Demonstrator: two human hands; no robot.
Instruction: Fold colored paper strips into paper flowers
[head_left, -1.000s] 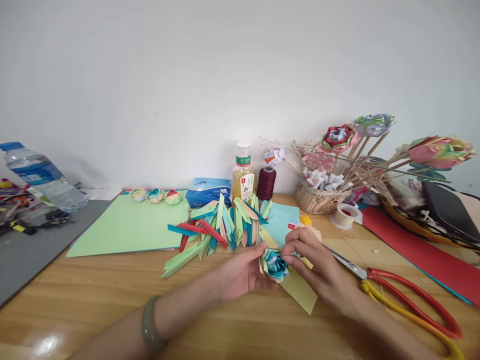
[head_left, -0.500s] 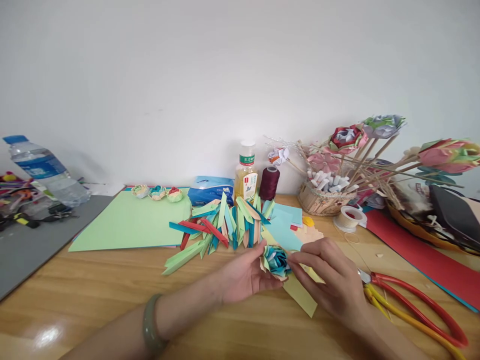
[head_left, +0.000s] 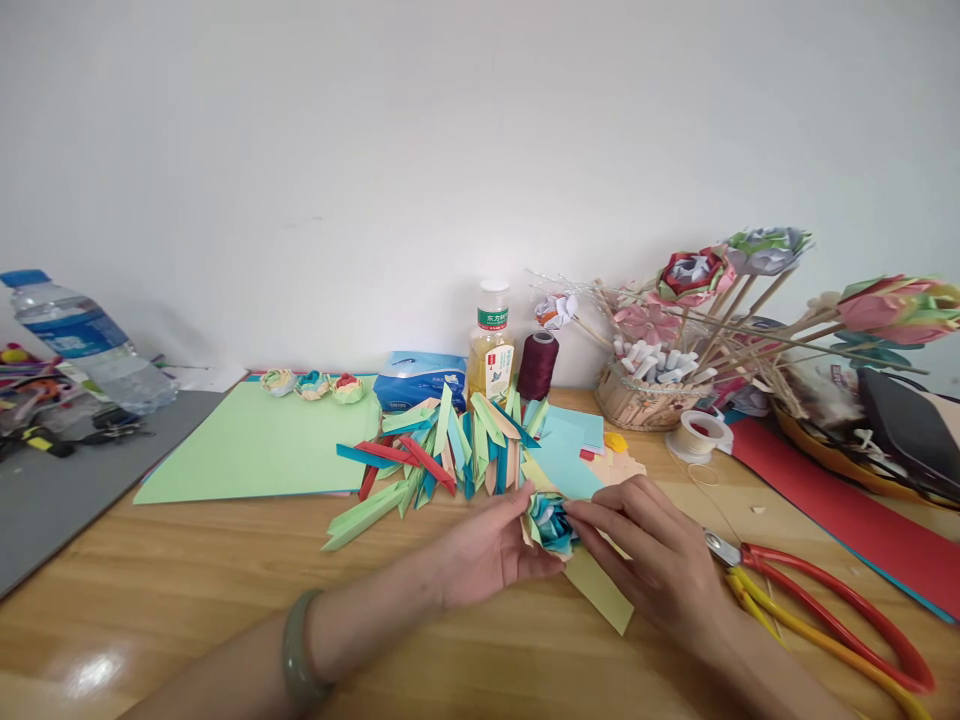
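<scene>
A folded paper flower (head_left: 550,522), blue in the middle with pale green and peach outer petals, is held in my left hand (head_left: 491,550), thumb at its upper left edge and fingers beneath. My right hand (head_left: 656,555) pinches a petal at the flower's right side between thumb and forefinger. Under the hands lies a pale yellow paper strip (head_left: 600,595). Just behind them spreads a pile of folded paper strips (head_left: 442,440) in green, blue, red and peach. Scissors (head_left: 832,600) with red and yellow handles lie right of my right hand.
Three small paper flowers (head_left: 313,384) rest on green paper sheets (head_left: 262,450). Behind the pile stand a tissue pack (head_left: 420,380), a drink bottle (head_left: 493,345) and a maroon thread spool (head_left: 537,366). To the right are a basket (head_left: 637,400), a thread roll (head_left: 700,436) and red paper (head_left: 840,510).
My right hand's fingertips have moved slightly left, further over the blue petals. The left hand keeps its hold on the flower.
</scene>
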